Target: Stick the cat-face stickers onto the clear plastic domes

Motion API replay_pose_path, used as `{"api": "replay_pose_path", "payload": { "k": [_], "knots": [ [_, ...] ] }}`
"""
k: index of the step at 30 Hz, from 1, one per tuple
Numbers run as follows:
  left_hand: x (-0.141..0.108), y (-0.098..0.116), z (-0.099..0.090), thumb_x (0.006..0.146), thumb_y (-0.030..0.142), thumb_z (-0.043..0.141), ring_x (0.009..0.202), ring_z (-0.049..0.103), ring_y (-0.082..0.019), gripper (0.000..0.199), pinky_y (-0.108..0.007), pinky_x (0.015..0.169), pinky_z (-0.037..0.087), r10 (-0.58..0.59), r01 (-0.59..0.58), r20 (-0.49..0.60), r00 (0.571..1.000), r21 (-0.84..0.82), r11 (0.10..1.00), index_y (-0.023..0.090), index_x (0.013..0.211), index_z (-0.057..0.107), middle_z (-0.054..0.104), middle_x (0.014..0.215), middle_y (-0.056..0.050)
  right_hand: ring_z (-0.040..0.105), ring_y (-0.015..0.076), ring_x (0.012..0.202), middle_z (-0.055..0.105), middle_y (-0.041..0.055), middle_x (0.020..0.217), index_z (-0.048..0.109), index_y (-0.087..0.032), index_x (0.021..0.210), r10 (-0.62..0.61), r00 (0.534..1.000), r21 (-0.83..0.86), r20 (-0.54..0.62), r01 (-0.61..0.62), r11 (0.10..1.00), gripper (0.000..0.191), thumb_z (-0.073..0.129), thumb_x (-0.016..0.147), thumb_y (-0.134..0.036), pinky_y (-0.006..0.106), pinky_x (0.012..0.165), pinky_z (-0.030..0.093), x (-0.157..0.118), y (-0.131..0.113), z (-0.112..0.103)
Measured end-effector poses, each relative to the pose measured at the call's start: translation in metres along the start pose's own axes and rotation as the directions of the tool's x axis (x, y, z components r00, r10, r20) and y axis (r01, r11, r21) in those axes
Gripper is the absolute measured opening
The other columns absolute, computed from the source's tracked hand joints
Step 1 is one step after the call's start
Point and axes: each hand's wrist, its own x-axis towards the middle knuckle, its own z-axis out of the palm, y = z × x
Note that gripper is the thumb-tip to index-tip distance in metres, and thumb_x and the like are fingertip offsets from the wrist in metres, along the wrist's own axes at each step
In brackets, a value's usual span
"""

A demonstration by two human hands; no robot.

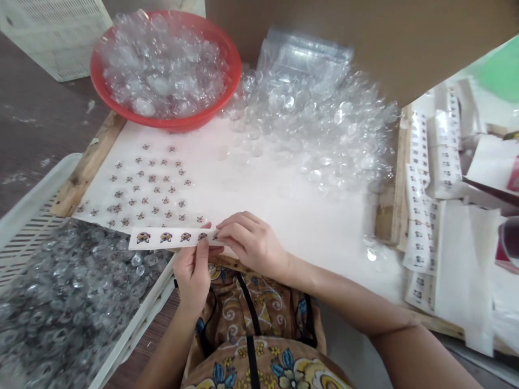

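Observation:
A white strip (154, 238) printed with a row of small animal-face stickers lies across the front edge of the white work surface. My left hand (195, 270) pinches it from below, thumb on top near one sticker. At the strip's right end, my right hand (253, 243) has its fingers bent and closed on it. Behind the strip, many small clear pieces with animal-face stickers (152, 178) are spread over the left part of the white sheet (259, 200). Loose clear plastic pieces (324, 124) are heaped on the sheet's far right part.
A red basin (203, 116) full of clear pieces stands at the back left. Below left is a white crate (133, 324) holding many clear pieces. More sticker strips (419, 232) lie at the right beyond a wooden edge (401, 183). A brown cardboard panel (365, 32) is behind.

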Motion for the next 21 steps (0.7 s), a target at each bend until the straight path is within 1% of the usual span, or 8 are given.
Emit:
{"api": "replay_pose_path", "payload": {
  "k": [2,4,7,9,11,13,18,21],
  "knots": [
    [0.000,0.000,-0.001,0.095,0.041,0.063,0.080,0.077,-0.022,0.035,-0.034,0.074,0.067,-0.015,0.015,0.003,1.000,-0.015,1.000,0.017,0.117,0.074,0.076,0.116,-0.010,0.066,0.0181,0.097,0.070,0.0063,0.099,0.063,-0.022,0.087,0.094,0.993,0.133,-0.078,-0.083,0.988,0.009,0.058,0.095,-0.021,0.035,0.082,0.056,0.002,0.007,-0.014],
    [0.000,-0.001,-0.002,0.095,0.043,0.062,0.079,0.077,-0.021,0.036,-0.034,0.073,0.067,-0.034,0.034,-0.008,0.999,-0.040,0.999,0.018,0.118,0.074,0.076,0.117,-0.010,0.065,0.0163,0.086,0.068,0.0038,0.090,0.062,-0.022,0.085,0.262,0.952,0.233,-0.159,-0.222,0.947,0.008,0.063,0.091,-0.026,0.032,0.073,0.055,0.003,0.024,-0.036],
    [-0.001,-0.005,-0.003,0.094,0.044,0.062,0.079,0.077,-0.021,0.036,-0.032,0.071,0.067,-0.038,0.037,-0.021,0.999,-0.050,0.998,0.018,0.117,0.074,0.076,0.115,-0.009,0.059,0.0127,0.067,0.064,-0.0004,0.073,0.061,-0.021,0.082,0.553,0.801,0.289,-0.231,-0.486,0.825,0.015,0.070,0.084,-0.032,0.026,0.059,0.048,-0.003,0.064,-0.072],
    [-0.002,-0.007,-0.003,0.094,0.044,0.063,0.077,0.076,-0.020,0.037,-0.031,0.069,0.067,-0.044,0.043,-0.018,0.999,-0.054,0.998,0.018,0.116,0.074,0.077,0.111,-0.009,0.053,0.0109,0.059,0.058,-0.0028,0.063,0.060,-0.020,0.077,0.675,0.689,0.287,-0.265,-0.612,0.737,0.017,0.071,0.079,-0.033,0.024,0.055,0.042,-0.011,0.090,-0.090],
    [-0.002,-0.008,-0.004,0.094,0.045,0.063,0.075,0.076,-0.020,0.037,-0.031,0.068,0.066,-0.058,0.057,-0.018,0.998,-0.065,0.996,0.017,0.117,0.074,0.078,0.109,-0.009,0.048,0.0099,0.055,0.055,-0.0037,0.060,0.060,-0.020,0.074,0.736,0.636,0.281,-0.232,-0.681,0.677,0.018,0.071,0.076,-0.034,0.024,0.051,0.037,-0.018,0.106,-0.097],
    [-0.002,-0.009,-0.004,0.094,0.045,0.063,0.075,0.076,-0.020,0.038,-0.031,0.068,0.066,-0.068,0.067,-0.019,0.997,-0.078,0.995,0.017,0.117,0.074,0.078,0.106,-0.008,0.046,0.0097,0.055,0.055,-0.0038,0.059,0.060,-0.019,0.073,0.758,0.621,0.269,-0.200,-0.709,0.652,0.018,0.071,0.074,-0.034,0.024,0.050,0.034,-0.023,0.112,-0.098],
    [-0.001,-0.007,-0.003,0.094,0.042,0.064,0.075,0.076,-0.019,0.035,-0.029,0.067,0.066,-0.057,0.054,-0.027,0.998,-0.108,0.993,0.017,0.115,0.075,0.078,0.108,-0.009,0.048,0.0111,0.055,0.056,-0.0028,0.059,0.060,-0.020,0.071,0.777,0.590,0.211,-0.221,-0.749,0.628,0.016,0.069,0.071,-0.033,0.025,0.051,0.034,-0.021,0.109,-0.091],
    [-0.001,-0.006,-0.002,0.094,0.040,0.065,0.076,0.076,-0.018,0.033,-0.028,0.068,0.066,-0.047,0.044,-0.029,0.998,-0.121,0.992,0.017,0.115,0.075,0.077,0.109,-0.009,0.051,0.0129,0.059,0.059,-0.0005,0.065,0.061,-0.020,0.071,0.745,0.617,0.092,-0.255,-0.751,0.654,0.013,0.067,0.072,-0.032,0.027,0.055,0.039,-0.018,0.108,-0.089]
  ]
}}
